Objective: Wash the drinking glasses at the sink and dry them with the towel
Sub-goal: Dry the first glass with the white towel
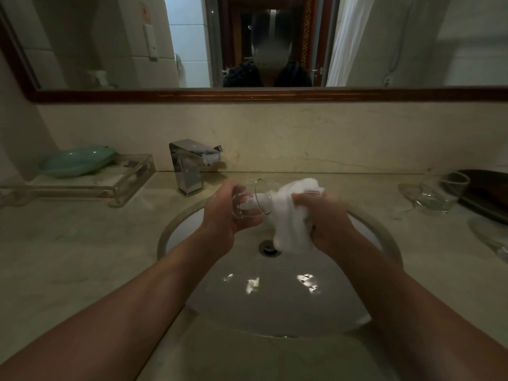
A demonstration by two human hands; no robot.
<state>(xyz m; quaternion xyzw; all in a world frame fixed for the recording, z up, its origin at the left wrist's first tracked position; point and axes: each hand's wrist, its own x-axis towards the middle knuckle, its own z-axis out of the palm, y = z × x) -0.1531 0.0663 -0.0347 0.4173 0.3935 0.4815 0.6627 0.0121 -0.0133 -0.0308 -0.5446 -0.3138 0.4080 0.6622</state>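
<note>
My left hand (224, 211) grips a clear drinking glass (254, 200) lying on its side above the sink basin (275, 298), its mouth turned to the right. My right hand (327, 218) holds a bunched white towel (291, 215), and part of the towel is pushed into the glass's mouth. The rest of the towel hangs down toward the drain (270, 247). A second clear glass (439, 192) stands upright on the counter at the right.
A chrome faucet (189, 166) stands behind the basin at the left. A green dish (77, 160) rests on a clear tray (110, 182) at the far left. A dark tray (489, 196) lies at the right edge. A mirror hangs above the backsplash.
</note>
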